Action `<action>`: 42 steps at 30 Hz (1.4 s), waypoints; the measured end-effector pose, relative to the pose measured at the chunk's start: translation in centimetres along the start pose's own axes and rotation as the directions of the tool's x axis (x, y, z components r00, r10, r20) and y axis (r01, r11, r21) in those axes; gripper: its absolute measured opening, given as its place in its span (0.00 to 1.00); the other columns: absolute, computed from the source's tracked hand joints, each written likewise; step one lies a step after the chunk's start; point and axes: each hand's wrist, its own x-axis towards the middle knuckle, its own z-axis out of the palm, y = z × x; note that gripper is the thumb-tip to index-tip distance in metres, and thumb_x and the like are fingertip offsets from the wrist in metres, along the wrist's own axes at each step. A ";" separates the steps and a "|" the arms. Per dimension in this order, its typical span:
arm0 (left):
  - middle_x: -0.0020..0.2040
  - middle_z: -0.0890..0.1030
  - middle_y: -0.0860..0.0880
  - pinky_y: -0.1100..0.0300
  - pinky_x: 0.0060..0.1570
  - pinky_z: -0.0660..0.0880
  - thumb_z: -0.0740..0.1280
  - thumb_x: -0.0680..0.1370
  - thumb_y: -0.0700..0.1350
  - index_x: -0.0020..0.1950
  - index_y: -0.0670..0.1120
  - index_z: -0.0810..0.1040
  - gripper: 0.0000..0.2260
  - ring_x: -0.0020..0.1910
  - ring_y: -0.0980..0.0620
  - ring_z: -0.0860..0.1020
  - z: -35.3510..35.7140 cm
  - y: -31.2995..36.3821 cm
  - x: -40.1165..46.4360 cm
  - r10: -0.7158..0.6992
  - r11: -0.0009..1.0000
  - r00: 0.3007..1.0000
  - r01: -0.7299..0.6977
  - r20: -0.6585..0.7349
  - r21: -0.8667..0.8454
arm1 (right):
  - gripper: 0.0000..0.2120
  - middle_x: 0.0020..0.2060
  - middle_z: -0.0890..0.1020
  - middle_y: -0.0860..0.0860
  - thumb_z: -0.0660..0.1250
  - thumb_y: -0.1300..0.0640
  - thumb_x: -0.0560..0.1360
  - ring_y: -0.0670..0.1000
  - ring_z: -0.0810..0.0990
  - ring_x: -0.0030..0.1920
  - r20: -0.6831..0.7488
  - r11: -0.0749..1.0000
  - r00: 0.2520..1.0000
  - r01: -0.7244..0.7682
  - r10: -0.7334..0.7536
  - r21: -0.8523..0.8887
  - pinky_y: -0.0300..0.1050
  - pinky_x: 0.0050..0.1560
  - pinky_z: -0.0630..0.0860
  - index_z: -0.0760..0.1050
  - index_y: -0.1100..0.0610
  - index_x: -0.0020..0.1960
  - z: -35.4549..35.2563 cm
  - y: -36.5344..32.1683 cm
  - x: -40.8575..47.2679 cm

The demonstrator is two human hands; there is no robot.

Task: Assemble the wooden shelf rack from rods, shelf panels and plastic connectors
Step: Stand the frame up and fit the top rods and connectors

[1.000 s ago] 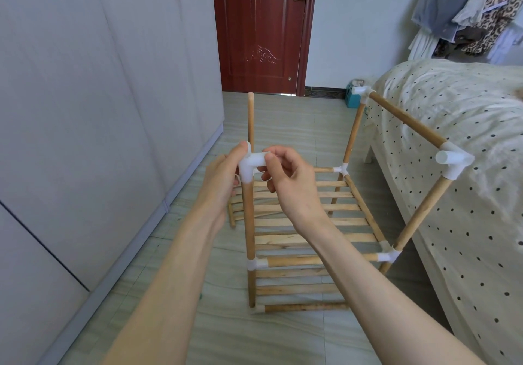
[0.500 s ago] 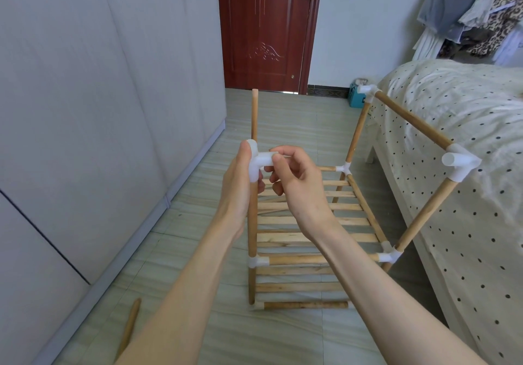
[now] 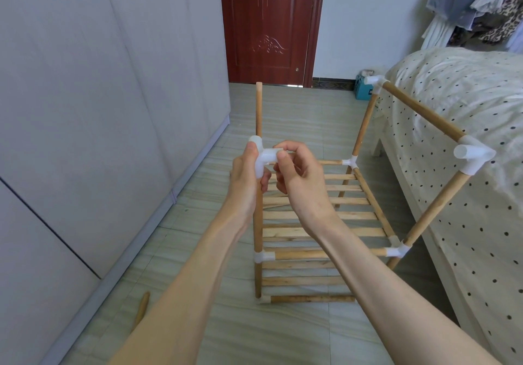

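Note:
A half-built wooden rack stands on the tiled floor, with slatted shelf panels low down and upright rods at its corners. On top of the near left upright rod sits a white plastic connector. My left hand grips that rod just under the connector, thumb against the plastic. My right hand pinches the connector's side arm. The far left upright has a bare top. A top rod on the right joins two corner connectors, the nearer connector with an open socket.
A loose rod lies on the floor at the lower left. A wardrobe wall runs along the left. A bed with a dotted cover stands close on the right. A red door and a small blue box lie beyond.
My left hand has shifted from cupping the connector to gripping the rod beneath it. The view has tilted down slightly, bringing the loose rod on the floor into sight.

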 end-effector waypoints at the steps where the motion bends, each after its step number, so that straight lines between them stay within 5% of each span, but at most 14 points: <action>1: 0.41 0.72 0.43 0.55 0.37 0.63 0.56 0.68 0.67 0.41 0.48 0.74 0.23 0.30 0.54 0.66 0.0 -0.1 0.0 -0.002 1.000 1.000 0.002 0.000 -0.014 | 0.05 0.30 0.72 0.49 0.57 0.64 0.80 0.38 0.72 0.25 0.000 1.000 1.000 -0.004 0.004 -0.001 0.30 0.28 0.69 0.71 0.60 0.54 0.0 0.0 0.0; 7: 0.48 0.76 0.43 0.51 0.48 0.64 0.54 0.66 0.77 0.58 0.42 0.75 0.42 0.42 0.49 0.70 -0.6 -1.2 -0.3 -0.006 0.999 0.994 0.001 0.111 0.050 | 0.06 0.29 0.72 0.48 0.57 0.63 0.80 0.38 0.72 0.24 -0.014 0.996 1.000 -0.007 0.005 -0.087 0.30 0.28 0.69 0.72 0.59 0.54 -0.2 -0.1 -0.5; 11: 0.47 0.73 0.44 0.52 0.53 0.67 0.52 0.74 0.69 0.58 0.45 0.75 0.31 0.41 0.54 0.70 -0.6 -1.1 -1.5 0.009 0.999 0.982 -0.019 0.188 0.051 | 0.06 0.28 0.75 0.48 0.59 0.63 0.80 0.39 0.73 0.24 -0.055 0.998 0.998 -0.045 0.043 -0.032 0.32 0.28 0.69 0.74 0.60 0.54 -1.2 -0.6 -0.5; 15: 0.49 0.81 0.52 0.57 0.57 0.72 0.58 0.81 0.46 0.56 0.51 0.75 0.09 0.50 0.57 0.79 -0.9 -1.1 -2.3 0.079 0.953 0.948 -0.162 0.309 0.255 | 0.07 0.30 0.79 0.49 0.63 0.62 0.78 0.40 0.75 0.28 -0.113 0.993 0.988 -0.094 0.102 0.071 0.33 0.32 0.70 0.73 0.57 0.55 -3.2 -0.9 -0.5; 19: 0.54 0.82 0.53 0.50 0.62 0.73 0.62 0.78 0.45 0.56 0.58 0.78 0.11 0.56 0.56 0.79 0.3 -0.9 -3.2 0.147 0.884 0.910 -0.297 0.388 0.360 | 0.02 0.31 0.79 0.51 0.63 0.63 0.77 0.43 0.74 0.29 -0.174 0.994 0.981 -0.077 0.090 0.079 0.34 0.31 0.70 0.74 0.58 0.47 -5.4 -0.9 -1.3; 22: 0.57 0.81 0.55 0.53 0.66 0.70 0.61 0.77 0.43 0.65 0.50 0.75 0.17 0.59 0.58 0.77 2.0 -1.3 -4.6 0.148 0.859 0.863 -0.354 0.484 0.369 | 0.06 0.31 0.78 0.52 0.62 0.62 0.78 0.44 0.74 0.30 -0.171 0.996 0.984 -0.042 0.054 0.074 0.37 0.35 0.69 0.76 0.59 0.44 -7.9 -1.0 -2.2; 26: 0.64 0.76 0.55 0.60 0.67 0.65 0.59 0.80 0.38 0.71 0.54 0.66 0.21 0.64 0.61 0.72 3.8 -1.1 -5.7 0.077 0.887 0.813 -0.320 0.578 0.333 | 0.08 0.30 0.76 0.51 0.61 0.62 0.78 0.46 0.72 0.31 -0.189 0.990 0.979 -0.046 0.071 0.132 0.38 0.37 0.69 0.77 0.61 0.44 -10.2 -1.3 -3.1; 30: 0.59 0.73 0.66 0.67 0.63 0.63 0.56 0.81 0.37 0.76 0.57 0.53 0.27 0.62 0.65 0.70 5.6 -1.1 -7.1 -0.011 0.929 0.736 -0.242 0.677 0.278 | 0.09 0.30 0.75 0.52 0.62 0.60 0.78 0.46 0.71 0.32 -0.262 0.988 0.962 -0.039 0.077 0.146 0.37 0.37 0.70 0.79 0.62 0.43 -11.7 -1.4 -3.5; 33: 0.60 0.69 0.72 0.68 0.63 0.63 0.56 0.82 0.38 0.75 0.58 0.54 0.26 0.62 0.70 0.68 7.0 -0.9 -7.7 -0.014 0.946 0.678 -0.228 0.735 0.229 | 0.10 0.31 0.74 0.54 0.63 0.58 0.78 0.48 0.71 0.33 -0.310 0.988 0.947 -0.042 0.087 0.149 0.40 0.41 0.70 0.78 0.62 0.41 -13.0 -1.9 -4.1; 35: 0.61 0.71 0.66 0.67 0.64 0.65 0.57 0.82 0.42 0.69 0.64 0.60 0.21 0.61 0.70 0.70 7.8 -0.6 -7.5 0.011 0.955 0.700 -0.218 0.714 0.199 | 0.12 0.33 0.75 0.56 0.63 0.56 0.78 0.51 0.72 0.36 -0.366 0.996 0.928 -0.045 0.070 0.078 0.45 0.44 0.69 0.78 0.62 0.40 -13.3 -2.0 -4.6; 37: 0.59 0.76 0.56 0.59 0.62 0.72 0.57 0.81 0.46 0.65 0.61 0.65 0.15 0.58 0.60 0.77 8.4 -0.3 -7.1 0.025 0.982 0.794 -0.133 0.607 0.132 | 0.15 0.36 0.76 0.58 0.63 0.51 0.78 0.53 0.73 0.39 -0.420 0.997 0.907 -0.042 0.014 -0.057 0.47 0.46 0.70 0.78 0.60 0.40 -13.0 -2.0 -5.0; 39: 0.52 0.80 0.50 0.54 0.53 0.78 0.56 0.81 0.47 0.64 0.56 0.68 0.12 0.50 0.51 0.82 8.9 0.1 -6.7 0.089 0.988 0.866 -0.139 0.491 0.065 | 0.15 0.35 0.76 0.54 0.63 0.48 0.77 0.47 0.74 0.38 -0.443 0.988 0.896 -0.035 -0.035 -0.149 0.40 0.44 0.71 0.75 0.59 0.40 -12.3 -2.1 -5.4; 42: 0.43 0.79 0.47 0.55 0.43 0.80 0.55 0.82 0.47 0.52 0.54 0.74 0.09 0.42 0.49 0.81 9.7 0.4 -6.3 0.212 0.959 0.871 -0.273 0.443 0.080 | 0.11 0.34 0.73 0.48 0.65 0.52 0.77 0.38 0.71 0.31 -0.467 0.976 0.881 -0.027 -0.078 -0.214 0.27 0.36 0.68 0.71 0.57 0.40 -11.6 -2.1 -5.5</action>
